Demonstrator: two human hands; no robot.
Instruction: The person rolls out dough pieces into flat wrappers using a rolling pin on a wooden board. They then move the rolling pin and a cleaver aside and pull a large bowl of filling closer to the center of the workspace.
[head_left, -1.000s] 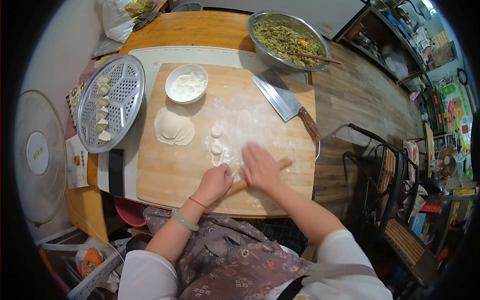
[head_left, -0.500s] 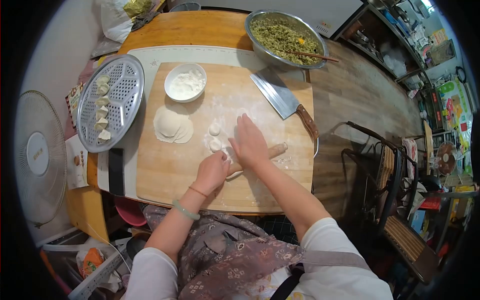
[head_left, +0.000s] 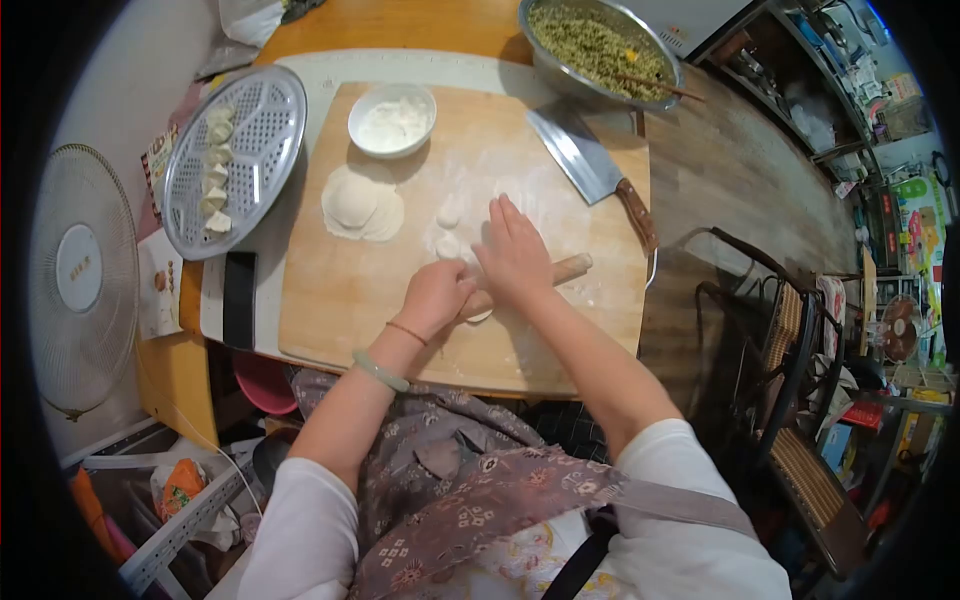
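Observation:
My right hand (head_left: 515, 252) lies with its fingers stretched out over a wooden rolling pin (head_left: 572, 267), its palm pressing on it. Beneath the pin shows the edge of a round dough wrapper (head_left: 482, 316). At the pin's near end my left hand (head_left: 438, 294) is closed, fingertips at the wrapper; the fingers partly hide the grip. Just beyond it sit two small dough pieces (head_left: 448, 216). Further left on the floured wooden board (head_left: 330, 310) is a stack of rolled wrappers (head_left: 362, 204). A bowl of flour (head_left: 393, 121) stands behind them.
A cleaver (head_left: 580, 158) lies at the board's right side. Behind it stands a metal basin of green filling (head_left: 600, 55) with chopsticks. On the left are a perforated tray (head_left: 265, 150) with several dumplings, a phone (head_left: 239, 300) and a fan (head_left: 82, 270). A chair (head_left: 790, 370) stands right.
The camera view has tilted down, so the table sits higher in the picture. Both hands remain at the rolling pin, which has shifted slightly on the board.

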